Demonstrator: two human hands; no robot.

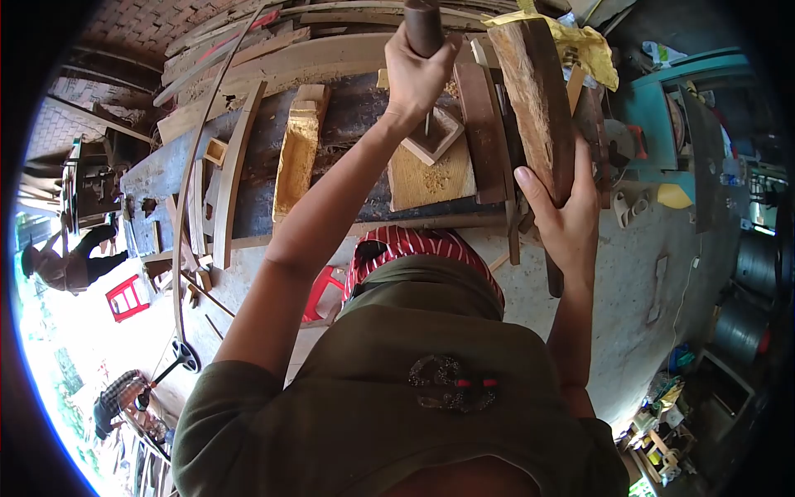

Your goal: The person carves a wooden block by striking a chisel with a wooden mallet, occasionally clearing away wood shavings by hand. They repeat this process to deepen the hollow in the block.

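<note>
My left hand is closed around the dark round handle of a chisel. Its thin metal shank points down into a small square wooden piece with a raised rim; whether the tip touches wood is hard to see. That piece lies on a pale yellow wood block scattered with chips. On the right, my right hand grips a heavy rough wooden mallet. The mallet's thick head is raised beside the square piece, and its dark handle end sticks out below my palm.
A dark workbench carries a hollowed yellow wood block, a reddish-brown board and long wooden strips. Yellow plastic lies at the back right. A red stool stands near my body. Other people are at the far left.
</note>
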